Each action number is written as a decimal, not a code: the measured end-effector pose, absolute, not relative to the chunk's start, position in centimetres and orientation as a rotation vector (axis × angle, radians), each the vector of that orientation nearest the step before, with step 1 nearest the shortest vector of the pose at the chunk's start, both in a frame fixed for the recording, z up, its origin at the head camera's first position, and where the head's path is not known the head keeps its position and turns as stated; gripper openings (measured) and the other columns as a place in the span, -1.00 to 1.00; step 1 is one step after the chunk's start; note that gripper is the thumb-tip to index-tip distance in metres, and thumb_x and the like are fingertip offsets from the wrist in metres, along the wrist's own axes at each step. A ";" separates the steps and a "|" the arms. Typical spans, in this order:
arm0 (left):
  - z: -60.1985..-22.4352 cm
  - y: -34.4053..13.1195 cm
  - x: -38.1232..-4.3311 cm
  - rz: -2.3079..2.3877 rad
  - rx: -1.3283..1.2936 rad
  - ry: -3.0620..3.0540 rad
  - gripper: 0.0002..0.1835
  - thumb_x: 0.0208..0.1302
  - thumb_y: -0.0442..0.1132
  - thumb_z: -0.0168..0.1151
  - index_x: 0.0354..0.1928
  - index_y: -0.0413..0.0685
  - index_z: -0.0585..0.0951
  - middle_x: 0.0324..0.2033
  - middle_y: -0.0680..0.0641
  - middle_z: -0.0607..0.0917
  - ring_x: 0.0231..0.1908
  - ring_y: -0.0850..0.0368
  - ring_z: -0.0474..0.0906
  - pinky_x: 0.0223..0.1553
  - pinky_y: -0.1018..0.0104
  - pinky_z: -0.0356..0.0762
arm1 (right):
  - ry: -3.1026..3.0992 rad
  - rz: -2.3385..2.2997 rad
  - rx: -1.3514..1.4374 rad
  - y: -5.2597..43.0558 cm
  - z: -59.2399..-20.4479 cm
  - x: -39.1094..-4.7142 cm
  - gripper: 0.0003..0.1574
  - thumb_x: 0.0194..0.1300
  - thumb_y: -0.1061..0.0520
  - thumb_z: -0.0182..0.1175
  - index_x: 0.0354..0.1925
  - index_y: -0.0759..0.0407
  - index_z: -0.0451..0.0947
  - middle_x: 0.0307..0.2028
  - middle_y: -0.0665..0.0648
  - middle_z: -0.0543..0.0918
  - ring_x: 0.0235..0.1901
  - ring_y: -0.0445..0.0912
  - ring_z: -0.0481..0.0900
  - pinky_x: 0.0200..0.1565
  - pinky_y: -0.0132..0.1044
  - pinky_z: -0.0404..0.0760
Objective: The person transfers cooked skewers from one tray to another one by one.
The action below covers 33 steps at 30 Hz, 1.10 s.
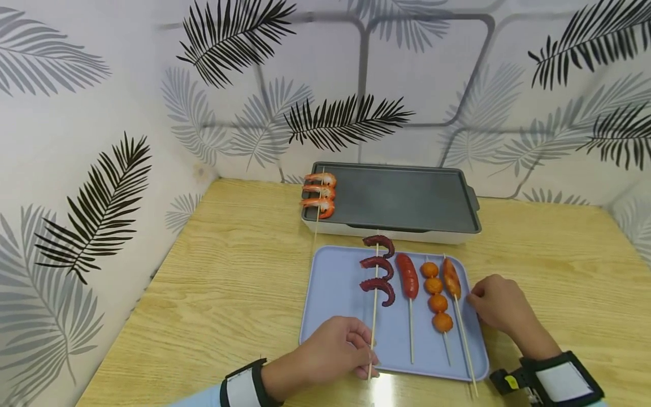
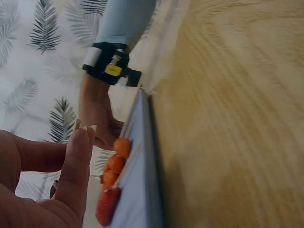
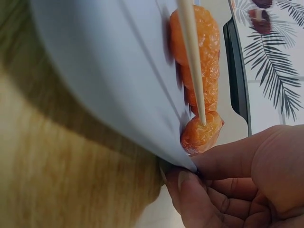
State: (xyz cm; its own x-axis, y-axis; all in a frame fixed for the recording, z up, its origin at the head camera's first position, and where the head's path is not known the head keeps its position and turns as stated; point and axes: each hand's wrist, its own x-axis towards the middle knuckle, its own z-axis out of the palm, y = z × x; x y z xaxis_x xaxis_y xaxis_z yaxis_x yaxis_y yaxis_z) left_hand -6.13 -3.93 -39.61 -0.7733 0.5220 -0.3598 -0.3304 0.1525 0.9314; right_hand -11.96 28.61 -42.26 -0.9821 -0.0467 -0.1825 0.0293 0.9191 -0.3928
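In the head view my left hand (image 1: pixel 338 347) pinches the lower stick of a skewer with several dark red octopus tentacle pieces (image 1: pixel 377 264), held over the left part of a light blue tray (image 1: pixel 333 282). The tip of that stick (image 2: pixel 77 124) shows between thumb and fingers in the left wrist view. At the tray's right edge, my right hand (image 1: pixel 500 302) grips the rim between thumb and fingers, seen closely in the right wrist view. On the tray lie a sausage skewer (image 1: pixel 408 277), a skewer of orange balls (image 1: pixel 436 302) and a browned meat skewer (image 1: pixel 451 277).
Behind the tray stands a dark rectangular griddle (image 1: pixel 396 195) with a pale base. A shrimp skewer (image 1: pixel 320 195) lies across its left end, the stick reaching over the front edge. The wooden table (image 1: pixel 229 271) meets a leaf-patterned wall (image 1: pixel 325 68) at the back.
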 end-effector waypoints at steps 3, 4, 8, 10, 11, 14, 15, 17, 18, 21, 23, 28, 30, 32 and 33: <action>-40.4 -3.9 -6.1 1.677 0.162 1.805 -0.89 0.15 -0.56 0.19 -0.29 -0.34 0.50 -0.48 -0.14 0.61 -0.51 0.06 0.68 -0.47 0.35 0.62 | 2.889 -0.593 -0.010 28.6 -42.2 -12.1 -0.76 0.23 0.20 0.17 -0.50 0.28 0.66 -0.69 0.02 0.46 -0.64 -0.09 0.40 -0.58 -0.25 0.37; -40.6 -3.9 -6.0 1.673 0.158 1.807 -0.89 0.15 -0.56 0.20 -0.30 -0.32 0.50 -0.48 -0.13 0.60 -0.52 0.08 0.67 -0.47 0.35 0.62 | 2.888 -0.593 -0.010 28.6 -42.2 -12.1 -0.76 0.23 0.20 0.18 -0.50 0.28 0.66 -0.69 0.02 0.46 -0.64 -0.09 0.40 -0.58 -0.25 0.37; -41.4 -3.8 -6.1 1.676 0.172 1.802 -0.89 0.17 -0.54 0.23 -0.32 -0.29 0.50 -0.48 -0.11 0.58 -0.53 0.10 0.66 -0.48 0.34 0.62 | 2.886 -0.601 -0.009 28.5 -42.1 -12.1 -0.76 0.24 0.20 0.18 -0.51 0.28 0.66 -0.69 0.02 0.46 -0.64 -0.09 0.40 -0.58 -0.25 0.36; -41.7 -3.8 -6.1 1.672 0.187 1.801 -0.89 0.18 -0.54 0.23 -0.32 -0.29 0.50 -0.49 -0.11 0.58 -0.53 0.10 0.66 -0.49 0.34 0.62 | 2.890 -0.602 -0.013 28.5 -42.0 -12.0 -0.76 0.24 0.20 0.18 -0.51 0.28 0.66 -0.68 0.02 0.46 -0.63 -0.09 0.40 -0.58 -0.25 0.36; -41.9 -3.8 -6.1 1.668 0.193 1.801 -0.90 0.18 -0.53 0.23 -0.31 -0.30 0.51 -0.49 -0.10 0.59 -0.54 0.11 0.66 -0.49 0.34 0.62 | 2.893 -0.603 -0.014 28.5 -42.0 -12.0 -0.76 0.24 0.20 0.18 -0.51 0.28 0.66 -0.68 0.02 0.46 -0.63 -0.09 0.40 -0.58 -0.25 0.36; -42.3 -3.8 -6.1 1.649 0.199 1.803 -0.91 0.19 -0.52 0.22 -0.29 -0.31 0.51 -0.50 -0.09 0.60 -0.55 0.13 0.64 -0.49 0.34 0.63 | 2.898 -0.605 -0.016 28.5 -42.0 -11.9 -0.75 0.24 0.20 0.18 -0.51 0.29 0.66 -0.68 0.02 0.46 -0.63 -0.09 0.40 -0.57 -0.25 0.36; -42.4 -3.8 -6.1 1.643 0.197 1.802 -0.91 0.19 -0.52 0.22 -0.29 -0.31 0.51 -0.50 -0.09 0.60 -0.56 0.14 0.64 -0.49 0.33 0.63 | 2.899 -0.606 -0.015 28.5 -42.0 -11.9 -0.76 0.24 0.20 0.18 -0.51 0.29 0.66 -0.68 0.02 0.46 -0.63 -0.09 0.40 -0.57 -0.25 0.36; -42.5 -3.7 -6.1 1.630 0.187 1.802 -0.91 0.19 -0.52 0.22 -0.29 -0.30 0.51 -0.50 -0.09 0.60 -0.57 0.15 0.63 -0.48 0.33 0.63 | 2.900 -0.607 -0.016 28.5 -42.0 -11.9 -0.76 0.23 0.20 0.18 -0.51 0.29 0.66 -0.68 0.02 0.46 -0.63 -0.09 0.40 -0.57 -0.24 0.36; -42.6 -3.7 -6.1 1.626 0.181 1.802 -0.91 0.20 -0.51 0.22 -0.29 -0.30 0.51 -0.50 -0.08 0.60 -0.57 0.15 0.63 -0.48 0.32 0.64 | 2.900 -0.607 -0.015 28.5 -42.0 -11.9 -0.76 0.24 0.20 0.18 -0.50 0.29 0.66 -0.68 0.02 0.46 -0.63 -0.09 0.40 -0.57 -0.24 0.36; -42.8 -3.6 -6.1 1.613 0.171 1.804 -0.91 0.20 -0.52 0.22 -0.29 -0.31 0.51 -0.50 -0.08 0.59 -0.57 0.17 0.63 -0.47 0.32 0.64 | 2.896 -0.606 -0.009 28.6 -42.1 -11.9 -0.76 0.24 0.19 0.18 -0.50 0.30 0.66 -0.68 0.02 0.46 -0.63 -0.09 0.40 -0.57 -0.25 0.37; -42.8 -3.6 -6.1 1.611 0.165 1.808 -0.91 0.20 -0.52 0.22 -0.28 -0.32 0.52 -0.51 -0.08 0.59 -0.58 0.17 0.62 -0.47 0.32 0.64 | 2.893 -0.610 -0.009 28.6 -42.1 -11.9 -0.76 0.24 0.19 0.18 -0.49 0.30 0.66 -0.68 0.02 0.46 -0.63 -0.09 0.40 -0.57 -0.25 0.37; -43.0 -3.5 -6.2 1.611 0.150 1.826 -0.90 0.18 -0.51 0.24 -0.26 -0.35 0.54 -0.49 -0.08 0.59 -0.60 0.18 0.59 -0.48 0.33 0.64 | 2.900 -0.623 -0.015 28.6 -42.3 -11.8 -0.76 0.24 0.20 0.18 -0.49 0.30 0.66 -0.68 0.02 0.46 -0.63 -0.09 0.40 -0.57 -0.25 0.37; -43.0 -3.4 -6.2 1.604 0.140 1.827 -0.90 0.19 -0.49 0.26 -0.26 -0.34 0.55 -0.46 -0.09 0.59 -0.61 0.18 0.59 -0.49 0.33 0.63 | 2.900 -0.630 -0.012 28.7 -42.3 -11.7 -0.76 0.24 0.20 0.18 -0.48 0.31 0.66 -0.68 0.02 0.46 -0.63 -0.09 0.40 -0.57 -0.24 0.37; -43.1 -3.4 -6.3 1.596 0.144 1.829 -0.90 0.19 -0.48 0.27 -0.26 -0.33 0.56 -0.44 -0.10 0.58 -0.61 0.18 0.59 -0.51 0.33 0.62 | 2.902 -0.632 -0.010 28.7 -42.4 -11.7 -0.76 0.24 0.20 0.18 -0.48 0.31 0.66 -0.67 0.02 0.47 -0.63 -0.09 0.41 -0.57 -0.24 0.37; -43.1 -3.4 -6.3 1.588 0.150 1.832 -0.90 0.19 -0.47 0.27 -0.26 -0.31 0.56 -0.43 -0.10 0.58 -0.62 0.18 0.59 -0.54 0.33 0.61 | 2.901 -0.634 -0.007 28.7 -42.4 -11.7 -0.76 0.24 0.19 0.18 -0.48 0.31 0.66 -0.67 0.02 0.47 -0.63 -0.09 0.41 -0.57 -0.24 0.37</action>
State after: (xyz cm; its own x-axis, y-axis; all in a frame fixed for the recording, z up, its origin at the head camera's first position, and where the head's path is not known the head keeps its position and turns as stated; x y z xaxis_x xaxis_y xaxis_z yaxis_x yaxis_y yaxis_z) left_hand -6.29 -3.39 -43.08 -0.7505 0.5088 -0.4219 -0.3454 0.2423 0.9066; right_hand -11.69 28.73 -42.45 -0.9852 -0.0411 -0.1664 0.0321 0.9094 -0.4148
